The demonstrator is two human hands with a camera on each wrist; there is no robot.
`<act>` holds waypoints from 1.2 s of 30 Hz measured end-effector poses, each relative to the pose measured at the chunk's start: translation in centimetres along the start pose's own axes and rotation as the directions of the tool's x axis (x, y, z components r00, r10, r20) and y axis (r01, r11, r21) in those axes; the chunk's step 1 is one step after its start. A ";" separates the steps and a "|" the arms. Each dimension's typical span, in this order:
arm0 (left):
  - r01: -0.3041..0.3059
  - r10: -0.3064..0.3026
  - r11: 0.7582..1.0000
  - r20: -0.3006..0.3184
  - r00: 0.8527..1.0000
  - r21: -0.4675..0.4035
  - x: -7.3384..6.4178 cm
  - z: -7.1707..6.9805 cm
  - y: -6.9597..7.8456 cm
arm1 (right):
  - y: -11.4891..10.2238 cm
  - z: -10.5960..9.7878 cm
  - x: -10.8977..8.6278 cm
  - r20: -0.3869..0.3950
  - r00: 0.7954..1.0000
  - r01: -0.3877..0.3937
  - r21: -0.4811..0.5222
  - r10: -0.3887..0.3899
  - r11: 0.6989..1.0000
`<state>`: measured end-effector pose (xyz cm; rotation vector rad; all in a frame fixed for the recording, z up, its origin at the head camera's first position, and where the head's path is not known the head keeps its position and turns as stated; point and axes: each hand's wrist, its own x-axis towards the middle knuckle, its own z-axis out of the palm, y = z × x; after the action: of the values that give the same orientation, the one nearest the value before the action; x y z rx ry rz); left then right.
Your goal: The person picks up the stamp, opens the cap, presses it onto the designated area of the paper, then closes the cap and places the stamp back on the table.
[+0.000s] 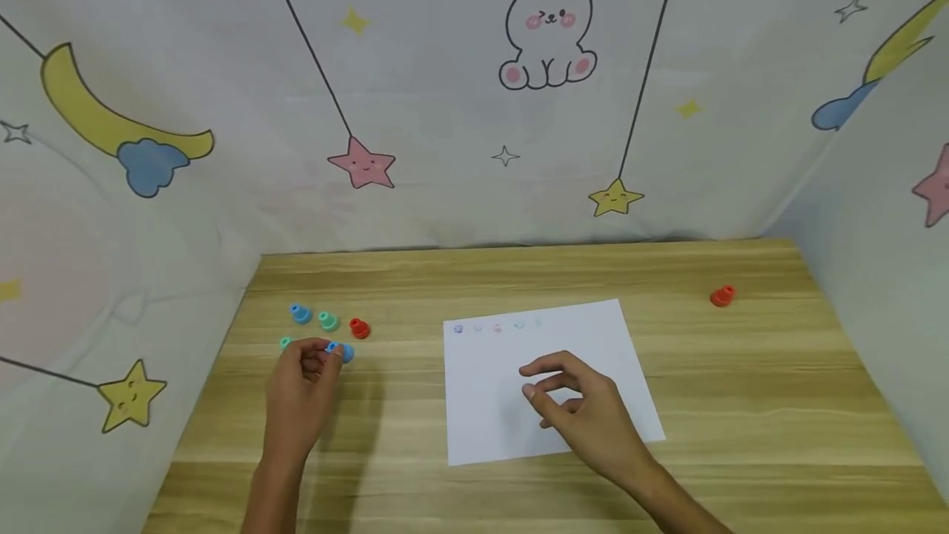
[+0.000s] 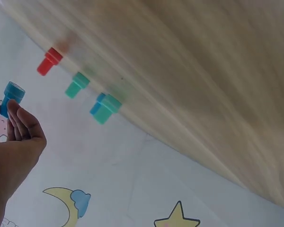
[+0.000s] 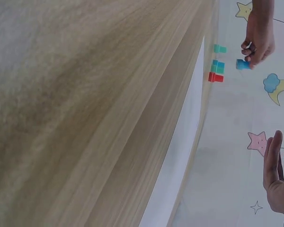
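In the head view my left hand (image 1: 300,392) pinches a blue stamp (image 1: 346,353) by its narrow handle, raised over the left of the table. The left wrist view shows the same blue stamp (image 2: 13,91) with its wide end up, between thumb and fingers. Behind that hand stand a blue stamp (image 1: 301,314), a green stamp (image 1: 329,321) and a red stamp (image 1: 359,328); another green stamp (image 1: 286,343) is partly hidden by the hand. My right hand (image 1: 593,419) hovers over a white sheet of paper (image 1: 482,410), fingers loosely bent, holding nothing.
Several faint small prints (image 1: 497,327) run along the paper's top edge. A lone red stamp (image 1: 722,296) lies at the back right of the wooden table (image 1: 756,402). White cloth (image 1: 460,105) with cartoon drawings encloses the table at the back and sides.
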<state>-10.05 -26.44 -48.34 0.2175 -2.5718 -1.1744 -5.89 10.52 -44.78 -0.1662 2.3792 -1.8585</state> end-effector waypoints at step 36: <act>0.126 -0.150 0.963 0.088 0.985 0.238 2.5 0.0 -3.6 | 0.7 -1.2 -0.3 -0.060 0.998 -0.017 0.013 0.018 1.000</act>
<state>-12.40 -29.49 -50.52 0.4038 -2.8266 -0.9498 -5.85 11.91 -45.13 -0.0894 2.3986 -1.8966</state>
